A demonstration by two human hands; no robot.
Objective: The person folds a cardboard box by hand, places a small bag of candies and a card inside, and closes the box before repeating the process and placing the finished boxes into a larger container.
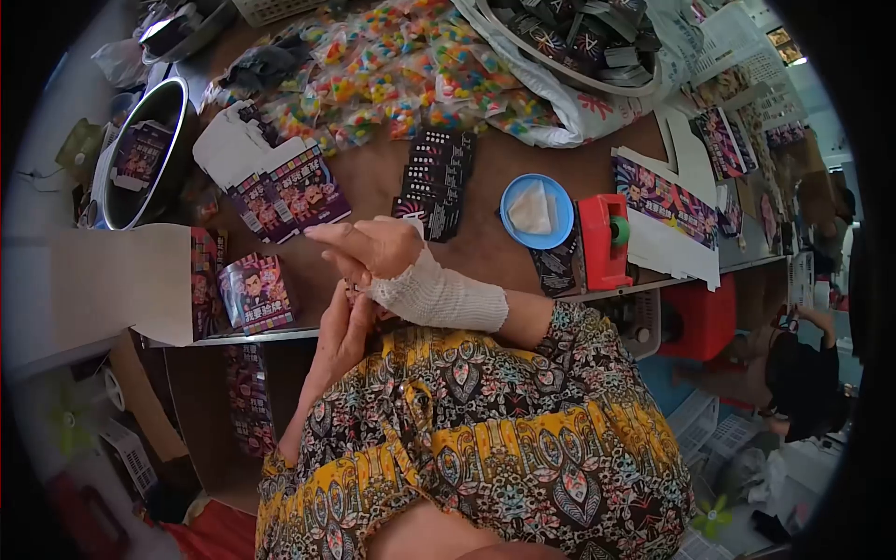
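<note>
Two hands meet at the near edge of the desk (pixel 485 252), and we can see them pressed close together above the patterned dress (pixel 485 439). Our right hand (pixel 369 247) lies on top, palm down with its fingers (pixel 327 233) stretched flat toward the left, and a white knitted sleeve (pixel 439 299) covers its wrist. Our left hand (pixel 343 331) comes up from below, its fingers (pixel 359 299) curled against the cuff of that sleeve, touching it right where the right wrist begins; whether they pinch the fabric or merely rest on it we cannot tell. The right fingers hold nothing and sit narrow, side by side. Just beyond the hands, toward the middle of the desk, lies a fan of dark printed cards (pixel 437 182), near but not touching the right hand. A small box with a printed face (pixel 257 291) stands at the near edge to the left of the hands. A blue dish (pixel 537 212) and a red tape dispenser (pixel 605 241) sit near the near edge to the right. A heap of colourful candy packets (pixel 392 79) covers the far side, and a round metal bowl (pixel 140 154) rests at the left edge.
</note>
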